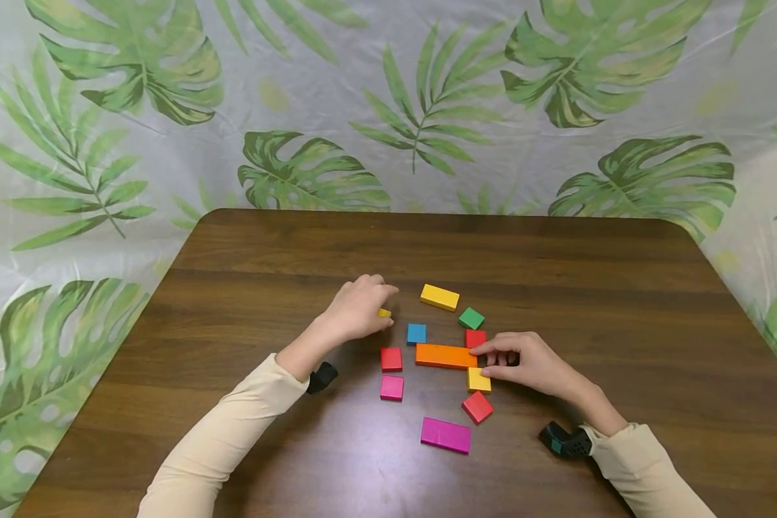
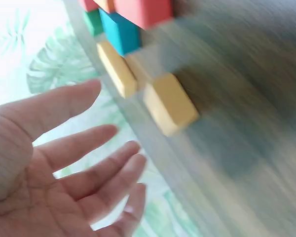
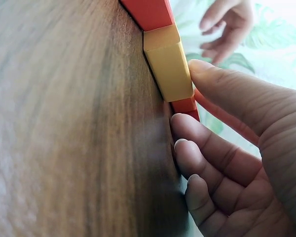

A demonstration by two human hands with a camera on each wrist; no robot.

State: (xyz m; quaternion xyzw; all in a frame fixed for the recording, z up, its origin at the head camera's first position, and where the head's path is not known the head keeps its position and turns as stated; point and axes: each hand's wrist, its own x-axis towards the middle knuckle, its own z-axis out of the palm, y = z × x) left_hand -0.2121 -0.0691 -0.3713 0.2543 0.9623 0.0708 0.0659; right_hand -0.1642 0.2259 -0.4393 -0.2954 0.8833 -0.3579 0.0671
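My left hand (image 1: 360,306) hovers at the left over a small yellow block (image 1: 384,313), partly hidden by the hand. In the left wrist view this yellow block (image 2: 171,103) stands on the table, apart from the spread fingers (image 2: 101,173). On the right, my right hand (image 1: 531,360) touches the right end of a long orange block (image 1: 443,355) with its index finger. Its thumb rests against a small yellow block (image 1: 479,380), also seen as a yellow block (image 3: 168,64) in the right wrist view. A red block (image 1: 475,338) lies behind the orange one.
Around the orange block lie a blue block (image 1: 416,333), a green block (image 1: 471,318), a long yellow block (image 1: 439,297), red blocks (image 1: 391,359) and a pink block (image 1: 391,388). Nearer the front is a long magenta block (image 1: 445,435). A leaf-patterned cloth hangs behind the wooden table (image 1: 265,244).
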